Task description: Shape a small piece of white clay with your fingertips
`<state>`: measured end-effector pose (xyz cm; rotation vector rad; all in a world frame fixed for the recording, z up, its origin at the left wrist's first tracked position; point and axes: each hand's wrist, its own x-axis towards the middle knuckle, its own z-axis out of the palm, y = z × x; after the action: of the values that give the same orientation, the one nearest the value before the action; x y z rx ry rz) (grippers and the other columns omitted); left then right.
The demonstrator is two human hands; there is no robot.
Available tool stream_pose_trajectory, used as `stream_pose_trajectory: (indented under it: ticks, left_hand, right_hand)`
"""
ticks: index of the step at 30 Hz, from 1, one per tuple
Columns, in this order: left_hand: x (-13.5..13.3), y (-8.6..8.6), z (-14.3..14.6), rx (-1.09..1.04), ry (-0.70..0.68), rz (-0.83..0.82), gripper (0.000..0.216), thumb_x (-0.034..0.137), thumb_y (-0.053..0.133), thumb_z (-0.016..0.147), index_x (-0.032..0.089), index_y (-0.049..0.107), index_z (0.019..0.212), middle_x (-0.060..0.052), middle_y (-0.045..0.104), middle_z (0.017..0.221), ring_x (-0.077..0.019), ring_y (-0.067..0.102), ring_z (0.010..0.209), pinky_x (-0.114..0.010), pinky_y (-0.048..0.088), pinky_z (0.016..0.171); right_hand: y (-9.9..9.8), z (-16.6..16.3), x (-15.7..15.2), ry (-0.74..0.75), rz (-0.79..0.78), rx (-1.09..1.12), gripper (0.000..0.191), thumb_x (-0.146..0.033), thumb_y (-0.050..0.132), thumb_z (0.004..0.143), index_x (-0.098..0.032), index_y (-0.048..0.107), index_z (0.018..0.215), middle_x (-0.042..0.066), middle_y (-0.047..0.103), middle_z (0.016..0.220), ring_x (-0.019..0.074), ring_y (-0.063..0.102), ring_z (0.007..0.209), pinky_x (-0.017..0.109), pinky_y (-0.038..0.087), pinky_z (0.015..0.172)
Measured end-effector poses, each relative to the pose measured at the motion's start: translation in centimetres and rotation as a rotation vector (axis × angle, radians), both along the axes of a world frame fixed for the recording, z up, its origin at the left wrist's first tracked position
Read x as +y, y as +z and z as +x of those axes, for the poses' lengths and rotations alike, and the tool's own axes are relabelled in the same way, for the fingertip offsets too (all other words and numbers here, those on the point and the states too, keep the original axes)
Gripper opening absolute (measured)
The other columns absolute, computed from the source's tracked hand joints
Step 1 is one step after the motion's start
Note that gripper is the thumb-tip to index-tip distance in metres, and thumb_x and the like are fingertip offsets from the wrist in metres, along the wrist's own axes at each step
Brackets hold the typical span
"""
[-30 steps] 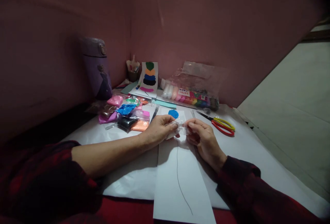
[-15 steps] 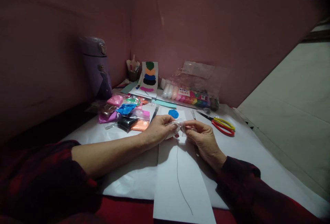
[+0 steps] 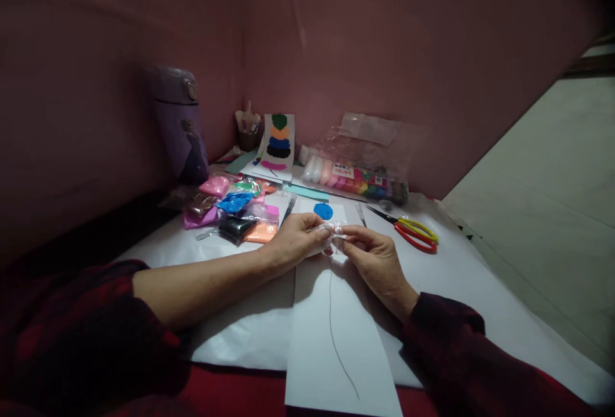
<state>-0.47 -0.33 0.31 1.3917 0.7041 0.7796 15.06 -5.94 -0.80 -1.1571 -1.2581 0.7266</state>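
Note:
Both hands meet above the middle of a white paper sheet (image 3: 331, 340). My left hand (image 3: 300, 237) is closed on a crinkled clear plastic bag (image 3: 336, 230). The fingertips of my right hand (image 3: 377, 257) pinch the bag's right side. A bit of dark reddish stuff shows under the bag between the hands, too small to name. The sheet bears a blue round patch (image 3: 323, 211) beyond the hands and a thin curved pencil line (image 3: 335, 334) running toward me.
Left of my hands lie several bags of coloured clay (image 3: 235, 202). Scissors (image 3: 416, 234) with red and yellow handles lie to the right. Behind stand a purple bottle (image 3: 180, 129), a painted card (image 3: 278, 148) and a pack of clay (image 3: 355, 177).
My right hand has shifted very slightly, and the plastic bag between the fingers looks more bunched. My left hand is almost where it was.

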Motion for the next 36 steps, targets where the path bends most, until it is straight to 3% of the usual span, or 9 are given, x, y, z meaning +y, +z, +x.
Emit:
stream_pose_trajectory:
  ticks: [7, 17, 28, 36]
  left_hand:
    - [-0.03, 0.18, 0.09, 0.008, 0.008, -0.006, 0.022, 0.031, 0.066, 0.074, 0.010, 0.058, 0.077, -0.003, 0.064, 0.061, -0.0086, 0.056, 0.051, -0.019, 0.041, 0.051]
    - [-0.04, -0.02, 0.07, 0.024, -0.006, 0.038, 0.030, 0.040, 0.068, 0.072, 0.011, 0.059, 0.075, -0.003, 0.064, 0.061, -0.0097, 0.056, 0.051, -0.020, 0.040, 0.050]
    - [0.13, -0.22, 0.06, 0.042, -0.016, 0.060, 0.032, 0.043, 0.066, 0.074, 0.012, 0.059, 0.075, -0.004, 0.065, 0.062, -0.0105, 0.057, 0.052, -0.021, 0.042, 0.052]
    - [-0.05, 0.01, 0.10, 0.064, -0.011, 0.047, 0.026, 0.038, 0.063, 0.078, 0.012, 0.059, 0.075, -0.003, 0.064, 0.060, -0.0102, 0.058, 0.052, -0.019, 0.042, 0.051]
  right_hand:
    - [0.30, -0.18, -0.18, -0.014, 0.003, -0.039, 0.015, -0.027, 0.078, 0.065, -0.019, 0.078, 0.078, 0.002, 0.069, 0.063, 0.0132, 0.053, 0.055, 0.029, 0.043, 0.053]
    - [0.09, -0.28, -0.23, -0.031, 0.004, -0.113, 0.016, -0.029, 0.075, 0.069, -0.017, 0.076, 0.080, -0.002, 0.057, 0.054, 0.0078, 0.035, 0.047, 0.023, 0.029, 0.044]
    - [-0.40, 0.12, 0.03, 0.020, 0.020, -0.117, 0.017, -0.034, 0.073, 0.074, -0.019, 0.074, 0.081, 0.002, 0.067, 0.070, 0.0136, 0.053, 0.058, 0.028, 0.043, 0.055]
    - [-0.01, -0.11, -0.09, -0.054, 0.015, -0.171, 0.013, -0.024, 0.068, 0.070, -0.017, 0.074, 0.078, -0.003, 0.053, 0.053, 0.0072, 0.032, 0.046, 0.022, 0.027, 0.041]
